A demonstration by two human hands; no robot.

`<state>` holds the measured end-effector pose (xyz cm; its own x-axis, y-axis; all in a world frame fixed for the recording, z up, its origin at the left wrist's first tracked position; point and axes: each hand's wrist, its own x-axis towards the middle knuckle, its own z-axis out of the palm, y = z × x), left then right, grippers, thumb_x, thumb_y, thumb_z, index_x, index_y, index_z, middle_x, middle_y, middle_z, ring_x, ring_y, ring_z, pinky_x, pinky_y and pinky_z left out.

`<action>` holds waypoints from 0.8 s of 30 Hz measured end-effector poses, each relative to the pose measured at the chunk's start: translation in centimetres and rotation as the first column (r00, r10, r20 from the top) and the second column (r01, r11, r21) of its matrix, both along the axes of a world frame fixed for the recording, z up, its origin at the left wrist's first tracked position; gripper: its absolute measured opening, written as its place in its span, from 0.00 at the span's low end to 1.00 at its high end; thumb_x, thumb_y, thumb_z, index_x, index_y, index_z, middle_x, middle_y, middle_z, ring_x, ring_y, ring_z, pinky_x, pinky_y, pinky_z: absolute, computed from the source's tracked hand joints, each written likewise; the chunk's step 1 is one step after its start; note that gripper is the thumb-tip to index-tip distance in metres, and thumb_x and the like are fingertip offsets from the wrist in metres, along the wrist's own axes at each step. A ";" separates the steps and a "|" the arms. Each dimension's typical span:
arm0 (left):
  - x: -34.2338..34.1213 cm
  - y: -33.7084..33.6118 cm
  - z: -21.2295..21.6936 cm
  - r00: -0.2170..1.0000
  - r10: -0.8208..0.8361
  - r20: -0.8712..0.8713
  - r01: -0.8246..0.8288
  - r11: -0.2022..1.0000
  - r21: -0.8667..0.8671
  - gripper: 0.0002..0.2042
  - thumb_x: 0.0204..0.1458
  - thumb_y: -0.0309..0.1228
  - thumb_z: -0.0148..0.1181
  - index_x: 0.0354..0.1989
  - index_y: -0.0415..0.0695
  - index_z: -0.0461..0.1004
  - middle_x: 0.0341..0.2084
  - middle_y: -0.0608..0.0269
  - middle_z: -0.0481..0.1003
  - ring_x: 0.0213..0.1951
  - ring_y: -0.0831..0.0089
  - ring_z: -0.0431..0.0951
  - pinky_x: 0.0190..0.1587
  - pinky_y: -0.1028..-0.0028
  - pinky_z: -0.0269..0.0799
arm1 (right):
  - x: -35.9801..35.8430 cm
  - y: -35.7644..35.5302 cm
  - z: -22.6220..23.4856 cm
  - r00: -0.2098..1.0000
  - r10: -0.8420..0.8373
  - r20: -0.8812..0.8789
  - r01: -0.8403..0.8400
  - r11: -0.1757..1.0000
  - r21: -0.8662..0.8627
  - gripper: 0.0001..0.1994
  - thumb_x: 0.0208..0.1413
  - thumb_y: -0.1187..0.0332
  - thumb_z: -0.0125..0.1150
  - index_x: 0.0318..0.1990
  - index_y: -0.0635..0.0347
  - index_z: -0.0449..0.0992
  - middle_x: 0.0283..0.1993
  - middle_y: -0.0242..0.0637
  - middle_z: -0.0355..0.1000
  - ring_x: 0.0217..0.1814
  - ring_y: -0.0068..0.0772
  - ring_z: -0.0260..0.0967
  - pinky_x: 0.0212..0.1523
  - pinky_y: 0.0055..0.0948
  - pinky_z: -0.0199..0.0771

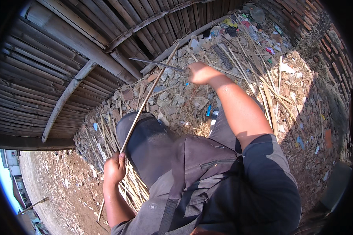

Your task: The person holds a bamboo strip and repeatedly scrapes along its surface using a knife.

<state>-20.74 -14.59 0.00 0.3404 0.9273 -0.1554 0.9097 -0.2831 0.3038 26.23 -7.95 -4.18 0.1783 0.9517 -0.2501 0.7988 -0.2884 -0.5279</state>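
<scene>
My left hand is closed round a long, thin bamboo strip, which slants up and away across my bent knee. Farther off, my right hand grips the handle of a long-bladed knife. The blade points left and crosses the strip near its far end; whether the two touch I cannot tell. A bundle of pale bamboo strips lies beside my left forearm, partly hidden by my leg.
A bamboo slat wall with thick poles rises on the left and ahead. Rubble and scattered litter cover the ground, with more loose bamboo strips to the right. A brick wall stands at the far right.
</scene>
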 end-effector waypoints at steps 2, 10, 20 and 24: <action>0.1 0.1 0.0 1.000 -0.012 0.006 0.012 1.000 0.003 0.21 0.67 0.43 0.50 0.28 0.38 0.69 0.19 0.39 0.72 0.26 0.37 0.74 0.28 0.51 0.68 | -2.7 -0.8 1.8 0.993 0.118 -0.020 -0.119 0.992 -0.048 0.26 0.48 0.60 0.65 0.55 0.62 0.77 0.53 0.54 0.76 0.58 0.52 0.74 0.58 0.40 0.74; 0.4 1.3 -0.8 0.997 -0.059 0.043 0.059 0.998 0.019 0.20 0.68 0.42 0.48 0.29 0.38 0.70 0.19 0.39 0.72 0.27 0.36 0.74 0.29 0.50 0.68 | -2.3 0.8 0.3 0.922 0.344 -0.179 -0.378 0.898 -0.224 0.26 0.46 0.57 0.68 0.51 0.63 0.78 0.43 0.50 0.79 0.46 0.45 0.77 0.46 0.42 0.75; 0.4 0.1 -0.5 0.998 -0.035 0.044 0.034 0.999 0.032 0.20 0.67 0.42 0.50 0.29 0.37 0.69 0.19 0.39 0.72 0.26 0.36 0.73 0.29 0.50 0.67 | -3.7 0.9 -1.6 0.965 0.226 -0.133 -0.226 0.974 0.016 0.17 0.47 0.65 0.63 0.45 0.60 0.79 0.42 0.51 0.79 0.46 0.52 0.77 0.49 0.43 0.76; 0.7 1.1 -0.5 0.999 -0.038 0.011 0.038 0.998 0.051 0.18 0.66 0.40 0.52 0.29 0.37 0.69 0.19 0.38 0.71 0.26 0.36 0.72 0.29 0.49 0.66 | -0.8 1.8 -2.6 0.979 0.199 -0.054 -0.201 0.978 -0.051 0.19 0.47 0.64 0.65 0.48 0.59 0.79 0.45 0.52 0.79 0.51 0.50 0.77 0.52 0.42 0.76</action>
